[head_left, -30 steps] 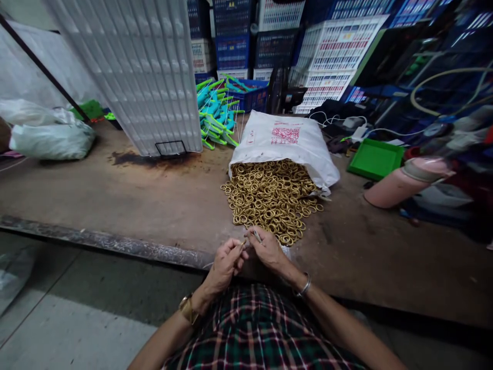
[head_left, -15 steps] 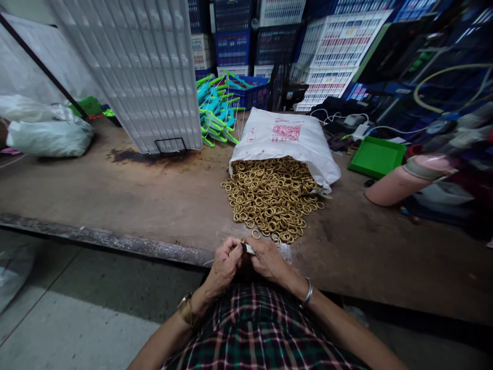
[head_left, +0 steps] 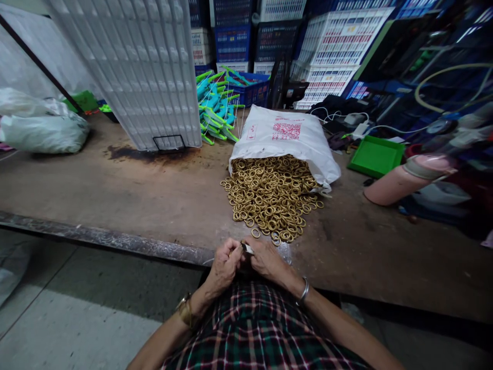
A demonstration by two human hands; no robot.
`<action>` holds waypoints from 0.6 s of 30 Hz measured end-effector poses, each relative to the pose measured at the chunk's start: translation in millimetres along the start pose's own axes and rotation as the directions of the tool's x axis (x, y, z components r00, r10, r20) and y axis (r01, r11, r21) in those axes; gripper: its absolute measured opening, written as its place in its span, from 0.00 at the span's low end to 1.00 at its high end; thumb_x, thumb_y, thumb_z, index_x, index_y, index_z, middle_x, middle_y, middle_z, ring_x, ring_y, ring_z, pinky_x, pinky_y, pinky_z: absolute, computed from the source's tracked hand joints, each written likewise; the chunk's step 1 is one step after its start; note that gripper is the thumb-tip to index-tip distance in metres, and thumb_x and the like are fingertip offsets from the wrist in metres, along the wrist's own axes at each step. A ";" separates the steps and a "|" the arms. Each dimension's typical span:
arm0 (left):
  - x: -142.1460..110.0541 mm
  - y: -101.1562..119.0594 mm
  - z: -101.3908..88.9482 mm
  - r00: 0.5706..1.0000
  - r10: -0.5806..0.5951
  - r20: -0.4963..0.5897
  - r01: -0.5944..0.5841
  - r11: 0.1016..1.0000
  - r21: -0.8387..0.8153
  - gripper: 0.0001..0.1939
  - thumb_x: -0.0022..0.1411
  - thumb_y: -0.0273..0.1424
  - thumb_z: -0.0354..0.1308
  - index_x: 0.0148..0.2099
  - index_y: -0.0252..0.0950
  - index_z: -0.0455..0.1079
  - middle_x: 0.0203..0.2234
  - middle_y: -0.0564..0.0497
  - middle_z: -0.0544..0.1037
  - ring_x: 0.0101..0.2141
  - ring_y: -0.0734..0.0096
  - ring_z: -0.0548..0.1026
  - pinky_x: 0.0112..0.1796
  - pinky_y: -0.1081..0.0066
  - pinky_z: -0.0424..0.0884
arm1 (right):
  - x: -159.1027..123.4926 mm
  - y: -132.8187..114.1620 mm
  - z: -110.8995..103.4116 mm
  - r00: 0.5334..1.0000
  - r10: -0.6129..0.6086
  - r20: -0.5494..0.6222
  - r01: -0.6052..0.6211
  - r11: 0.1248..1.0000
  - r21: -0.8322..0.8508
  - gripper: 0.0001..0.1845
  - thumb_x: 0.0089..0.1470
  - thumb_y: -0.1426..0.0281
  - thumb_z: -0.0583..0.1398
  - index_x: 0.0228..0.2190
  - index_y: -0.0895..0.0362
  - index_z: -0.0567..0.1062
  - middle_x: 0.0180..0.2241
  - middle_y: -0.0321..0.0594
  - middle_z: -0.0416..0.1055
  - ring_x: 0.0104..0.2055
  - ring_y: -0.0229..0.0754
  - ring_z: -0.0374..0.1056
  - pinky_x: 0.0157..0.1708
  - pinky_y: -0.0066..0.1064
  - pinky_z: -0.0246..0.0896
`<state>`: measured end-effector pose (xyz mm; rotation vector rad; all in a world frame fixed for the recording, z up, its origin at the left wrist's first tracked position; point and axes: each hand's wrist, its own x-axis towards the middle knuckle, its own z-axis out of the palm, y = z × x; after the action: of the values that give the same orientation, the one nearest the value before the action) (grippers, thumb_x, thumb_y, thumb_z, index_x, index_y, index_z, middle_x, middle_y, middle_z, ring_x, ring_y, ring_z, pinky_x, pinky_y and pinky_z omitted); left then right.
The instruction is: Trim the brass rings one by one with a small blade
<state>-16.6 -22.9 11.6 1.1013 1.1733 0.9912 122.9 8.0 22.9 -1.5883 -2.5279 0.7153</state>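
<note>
My left hand (head_left: 225,264) and my right hand (head_left: 266,259) meet at the near edge of the brown table (head_left: 127,195), both with fingers pinched together. A small metal piece (head_left: 247,248) shows between the fingertips; a brass ring seems to be in the left pinch, mostly hidden. Just beyond the hands lies a heap of brass rings (head_left: 271,198) spilling from a white sack (head_left: 285,139) lying on its side.
A tall white ribbed plastic panel (head_left: 142,72) stands at the back left. Teal and green plastic parts (head_left: 215,108) lie behind the sack. A green tray (head_left: 375,156) and a pink cylinder (head_left: 404,180) sit at right. White bags (head_left: 42,128) lie far left; crates are stacked behind.
Both hands have drawn slightly back from the ring heap toward my body and closed tighter together around the small piece.
</note>
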 end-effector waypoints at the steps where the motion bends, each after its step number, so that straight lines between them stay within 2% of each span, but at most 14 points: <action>1: -1.9 0.9 -0.3 1.000 -0.026 0.015 0.026 1.000 -0.016 0.19 0.57 0.47 0.50 0.28 0.35 0.60 0.16 0.58 0.61 0.17 0.82 0.57 0.19 0.78 0.53 | 0.4 2.0 1.8 1.000 0.007 -0.009 -0.007 1.000 -0.015 0.13 0.47 0.77 0.50 0.35 0.58 0.69 0.29 0.42 0.73 0.29 0.39 0.64 0.26 0.28 0.43; 4: -9.4 5.6 0.7 0.992 -0.084 0.097 0.089 0.995 -0.054 0.19 0.57 0.46 0.51 0.29 0.34 0.60 0.15 0.59 0.61 0.16 0.83 0.57 0.18 0.79 0.51 | 2.0 14.5 7.0 0.997 0.059 -0.051 -0.062 0.996 -0.057 0.15 0.47 0.78 0.50 0.38 0.59 0.68 0.29 0.43 0.73 0.28 0.40 0.65 0.26 0.29 0.43; 7: -12.8 10.4 2.8 0.974 -0.132 0.186 0.160 0.976 -0.145 0.18 0.56 0.45 0.53 0.30 0.34 0.61 0.18 0.57 0.65 0.16 0.84 0.58 0.17 0.80 0.51 | 3.6 31.0 10.4 0.979 0.160 -0.123 -0.171 0.982 -0.083 0.15 0.47 0.79 0.50 0.37 0.60 0.68 0.27 0.43 0.72 0.28 0.39 0.65 0.25 0.28 0.43; 12: -1.5 7.5 -1.0 0.963 -0.239 0.122 0.267 0.813 -0.517 0.17 0.52 0.43 0.57 0.29 0.34 0.60 0.21 0.56 0.67 0.17 0.84 0.60 0.16 0.81 0.52 | 7.2 40.2 15.5 0.932 0.208 -0.296 -0.239 0.969 -0.069 0.11 0.53 0.74 0.50 0.39 0.58 0.66 0.28 0.40 0.72 0.29 0.39 0.66 0.27 0.28 0.45; 15: 3.2 2.2 -4.8 0.960 -0.258 0.105 0.272 0.786 -0.555 0.16 0.53 0.41 0.57 0.29 0.32 0.62 0.24 0.53 0.68 0.18 0.83 0.62 0.16 0.81 0.53 | 9.9 35.2 17.5 0.936 0.198 -0.291 -0.235 0.967 -0.101 0.10 0.54 0.69 0.52 0.40 0.55 0.65 0.31 0.39 0.73 0.31 0.40 0.68 0.28 0.28 0.45; 18: 4.1 -1.6 -6.9 0.958 -0.275 0.077 0.268 0.774 -0.574 0.14 0.52 0.39 0.58 0.28 0.33 0.61 0.23 0.53 0.69 0.17 0.82 0.62 0.16 0.80 0.53 | 11.6 30.0 18.6 0.945 0.194 -0.263 -0.237 0.960 -0.145 0.09 0.54 0.71 0.52 0.39 0.55 0.65 0.35 0.40 0.73 0.33 0.41 0.68 0.28 0.29 0.45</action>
<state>-22.9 -18.3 8.9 0.4188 0.9081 1.0283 136.9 22.3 -8.3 -1.9005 -2.3149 0.2904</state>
